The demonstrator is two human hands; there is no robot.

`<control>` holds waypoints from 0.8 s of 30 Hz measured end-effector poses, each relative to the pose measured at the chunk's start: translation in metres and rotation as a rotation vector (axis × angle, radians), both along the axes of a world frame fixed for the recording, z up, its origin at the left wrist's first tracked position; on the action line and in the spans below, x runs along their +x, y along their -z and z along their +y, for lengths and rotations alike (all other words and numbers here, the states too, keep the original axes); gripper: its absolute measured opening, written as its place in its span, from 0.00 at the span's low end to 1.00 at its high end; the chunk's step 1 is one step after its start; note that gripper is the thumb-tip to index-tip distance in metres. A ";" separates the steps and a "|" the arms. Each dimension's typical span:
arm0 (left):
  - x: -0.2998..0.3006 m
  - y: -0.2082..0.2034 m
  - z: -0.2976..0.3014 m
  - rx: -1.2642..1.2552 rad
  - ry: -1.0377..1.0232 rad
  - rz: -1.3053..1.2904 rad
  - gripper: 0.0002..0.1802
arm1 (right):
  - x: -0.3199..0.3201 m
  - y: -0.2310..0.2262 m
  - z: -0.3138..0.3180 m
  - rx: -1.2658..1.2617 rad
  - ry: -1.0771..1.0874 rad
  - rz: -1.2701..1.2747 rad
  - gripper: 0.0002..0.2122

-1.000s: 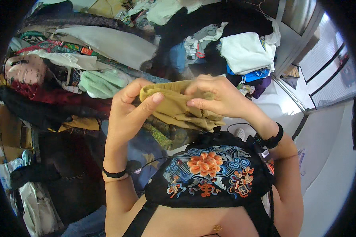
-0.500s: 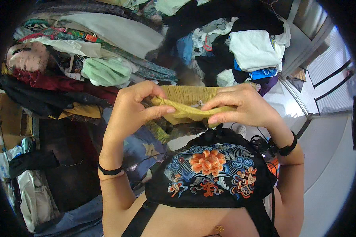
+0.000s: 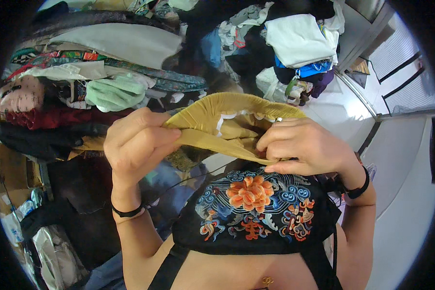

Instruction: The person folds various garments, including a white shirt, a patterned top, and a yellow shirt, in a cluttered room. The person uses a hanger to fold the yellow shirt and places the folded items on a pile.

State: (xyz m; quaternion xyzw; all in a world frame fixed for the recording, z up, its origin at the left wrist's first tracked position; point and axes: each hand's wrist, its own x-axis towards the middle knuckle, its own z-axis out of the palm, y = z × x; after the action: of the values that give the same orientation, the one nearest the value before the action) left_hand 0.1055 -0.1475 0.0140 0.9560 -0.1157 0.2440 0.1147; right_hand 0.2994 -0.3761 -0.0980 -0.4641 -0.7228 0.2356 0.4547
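Embroidery [image 3: 250, 193] in orange and blue covers the person's black top [image 3: 270, 247] at six o'clock. Just beyond, mid-view, is a mustard garment [image 3: 203, 138], its stretchy waist spread wide. The left hand [image 3: 139, 140] at nine o'clock has fingers clamped on one end; the right hand [image 3: 302, 147], at three, pinches the near edge. Farther off, green cloth [image 3: 116, 93] lies at ten, folded white cloth [image 3: 299, 41] at one.

A mustard-yellow garment [image 3: 203, 113] with a gathered band is stretched, raised, between the left grip [image 3: 137, 137] and right grip [image 3: 302, 147], its opening a wide oval, white strips [image 3: 220, 125] showing inside.
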 end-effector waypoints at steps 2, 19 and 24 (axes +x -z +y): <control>0.001 0.000 0.000 -0.013 -0.008 0.010 0.17 | 0.003 0.002 -0.003 -0.126 -0.066 0.028 0.06; 0.002 -0.005 -0.011 0.093 0.005 0.266 0.12 | 0.057 0.141 -0.014 -0.369 0.955 0.125 0.14; -0.007 0.013 -0.003 0.070 -0.266 0.528 0.19 | 0.066 0.078 -0.039 -0.178 1.112 0.081 0.17</control>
State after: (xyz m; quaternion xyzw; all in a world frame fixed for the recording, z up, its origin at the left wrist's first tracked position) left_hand 0.0987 -0.1506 0.0015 0.9966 0.0360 -0.0044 0.0746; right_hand 0.3656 -0.4151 -0.1759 -0.8022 -0.3289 0.0380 0.4968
